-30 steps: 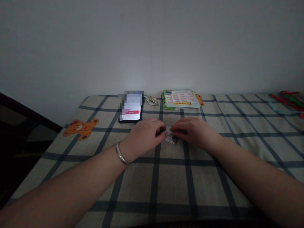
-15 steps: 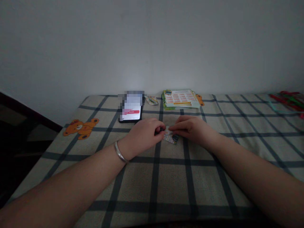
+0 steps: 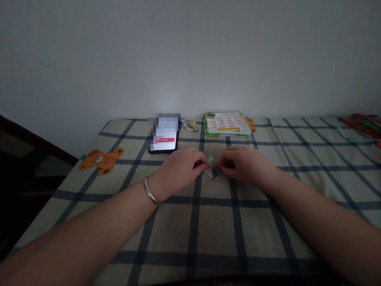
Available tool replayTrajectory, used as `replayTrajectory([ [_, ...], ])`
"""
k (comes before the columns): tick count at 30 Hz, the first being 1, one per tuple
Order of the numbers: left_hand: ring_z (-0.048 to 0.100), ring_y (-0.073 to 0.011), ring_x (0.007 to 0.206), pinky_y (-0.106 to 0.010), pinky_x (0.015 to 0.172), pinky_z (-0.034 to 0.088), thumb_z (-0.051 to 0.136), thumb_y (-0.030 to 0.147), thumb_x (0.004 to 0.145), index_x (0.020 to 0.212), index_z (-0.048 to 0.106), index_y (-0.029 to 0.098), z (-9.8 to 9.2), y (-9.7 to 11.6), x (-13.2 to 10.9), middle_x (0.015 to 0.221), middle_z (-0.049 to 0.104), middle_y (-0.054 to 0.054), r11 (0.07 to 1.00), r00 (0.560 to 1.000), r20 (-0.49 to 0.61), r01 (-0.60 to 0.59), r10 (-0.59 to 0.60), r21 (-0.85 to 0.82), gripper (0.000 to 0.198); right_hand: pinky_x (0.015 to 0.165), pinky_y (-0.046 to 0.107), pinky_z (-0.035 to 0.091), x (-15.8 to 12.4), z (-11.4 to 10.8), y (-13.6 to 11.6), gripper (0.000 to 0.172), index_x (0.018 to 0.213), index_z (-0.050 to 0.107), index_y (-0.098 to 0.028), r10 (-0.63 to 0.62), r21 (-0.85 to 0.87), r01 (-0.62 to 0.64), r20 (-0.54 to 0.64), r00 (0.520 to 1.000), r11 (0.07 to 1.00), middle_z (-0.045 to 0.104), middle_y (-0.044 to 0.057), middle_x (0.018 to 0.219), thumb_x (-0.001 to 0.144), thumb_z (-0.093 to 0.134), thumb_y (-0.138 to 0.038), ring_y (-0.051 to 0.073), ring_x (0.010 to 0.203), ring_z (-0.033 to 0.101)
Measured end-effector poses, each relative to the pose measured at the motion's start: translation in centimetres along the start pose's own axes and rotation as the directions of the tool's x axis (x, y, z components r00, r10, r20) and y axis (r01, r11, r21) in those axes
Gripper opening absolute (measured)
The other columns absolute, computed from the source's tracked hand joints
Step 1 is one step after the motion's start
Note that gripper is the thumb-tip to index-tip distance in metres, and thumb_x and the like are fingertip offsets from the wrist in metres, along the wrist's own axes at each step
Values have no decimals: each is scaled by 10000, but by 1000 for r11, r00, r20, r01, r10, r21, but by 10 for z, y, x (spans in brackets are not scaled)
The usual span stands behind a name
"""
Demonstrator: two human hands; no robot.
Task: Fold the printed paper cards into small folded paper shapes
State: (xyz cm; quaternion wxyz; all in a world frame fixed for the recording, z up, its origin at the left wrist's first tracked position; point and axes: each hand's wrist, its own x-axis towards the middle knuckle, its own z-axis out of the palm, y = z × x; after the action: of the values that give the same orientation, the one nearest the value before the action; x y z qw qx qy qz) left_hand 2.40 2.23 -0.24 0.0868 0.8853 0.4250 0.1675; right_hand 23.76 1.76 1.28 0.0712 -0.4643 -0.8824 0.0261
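A small folded piece of printed paper (image 3: 212, 172) sits between my hands, just above or on the checked cloth. My left hand (image 3: 185, 167), with a silver bangle at its wrist, pinches the paper's left corner between thumb and fingertips. On the opposite side, my right hand (image 3: 241, 165) grips the right corner in the same way, its other fingers curled. The paper looks like a many-cornered shape with printed marks; its finer folds are too small to make out.
A lit phone (image 3: 164, 137) lies behind my left hand. Beside it is another small folded paper (image 3: 189, 125), then a stack of printed sheets (image 3: 228, 124) against the wall. A bear cutout (image 3: 101, 161) lies at the left; red and green items (image 3: 364, 125) lie far right.
My right hand has drawn back from the top of the paper to its right corner. The paper has turned and shows more open. My left hand stays nearly in place.
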Motion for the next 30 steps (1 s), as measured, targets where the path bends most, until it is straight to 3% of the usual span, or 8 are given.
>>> replayTrajectory([
  [7, 566, -185, 770, -305, 662, 400, 600, 275, 871, 779, 645, 173, -6, 7, -2, 790, 624, -25, 993, 999, 9, 40, -41, 110, 145, 481, 292, 182, -5, -8, -14, 211, 758, 643, -210, 111, -216, -105, 17, 994, 971, 669, 45, 703, 850, 495, -330, 185, 597, 583],
  [10, 575, -200, 781, -325, 679, 405, 589, 258, 870, 781, 657, 172, -8, 9, -2, 788, 634, -31, 981, 999, 9, 29, -31, 192, 141, 471, 290, 164, -5, -10, -17, 233, 745, 639, -212, 165, -230, -151, 46, 985, 961, 669, 49, 675, 854, 478, -340, 179, 560, 570],
  [16, 572, -199, 788, -329, 689, 406, 565, 235, 874, 797, 655, 167, -8, 9, -1, 813, 635, -40, 977, 1000, 23, -11, 6, 213, 136, 461, 275, 237, -2, -8, -9, 230, 718, 642, -219, 200, -18, -200, 160, 967, 980, 663, 20, 654, 837, 511, -365, 150, 536, 534],
  [20, 566, -188, 759, -317, 656, 391, 600, 251, 860, 789, 664, 177, -7, 8, 0, 790, 641, -29, 987, 998, 29, 41, -46, 154, 121, 488, 255, 318, 2, -8, 0, 226, 745, 676, -211, 215, 149, -267, 294, 931, 952, 682, 19, 689, 845, 526, -348, 134, 572, 565],
  [25, 571, -191, 776, -334, 691, 398, 528, 268, 913, 817, 671, 171, -4, 7, 0, 808, 654, -36, 986, 999, 21, 20, -24, 164, 198, 418, 242, 331, 7, -6, 4, 274, 832, 686, -203, 293, 239, -459, 508, 810, 856, 617, 0, 541, 878, 488, -385, 122, 430, 550],
  [27, 570, -192, 783, -339, 700, 397, 499, 282, 931, 808, 665, 160, -3, 7, 0, 807, 652, -45, 982, 1000, 15, 8, -11, 190, 240, 406, 237, 337, 7, -5, 5, 264, 854, 681, -204, 318, 259, -499, 516, 796, 827, 620, -4, 543, 868, 509, -404, 121, 416, 556],
  [30, 562, -190, 775, -332, 689, 391, 511, 319, 921, 743, 652, 163, -2, 7, 0, 757, 632, -41, 979, 999, 30, -20, 14, 202, 276, 407, 242, 323, 6, -4, 5, 324, 785, 680, -207, 341, 242, -490, 471, 814, 837, 628, 0, 546, 849, 531, -488, 117, 414, 542],
])
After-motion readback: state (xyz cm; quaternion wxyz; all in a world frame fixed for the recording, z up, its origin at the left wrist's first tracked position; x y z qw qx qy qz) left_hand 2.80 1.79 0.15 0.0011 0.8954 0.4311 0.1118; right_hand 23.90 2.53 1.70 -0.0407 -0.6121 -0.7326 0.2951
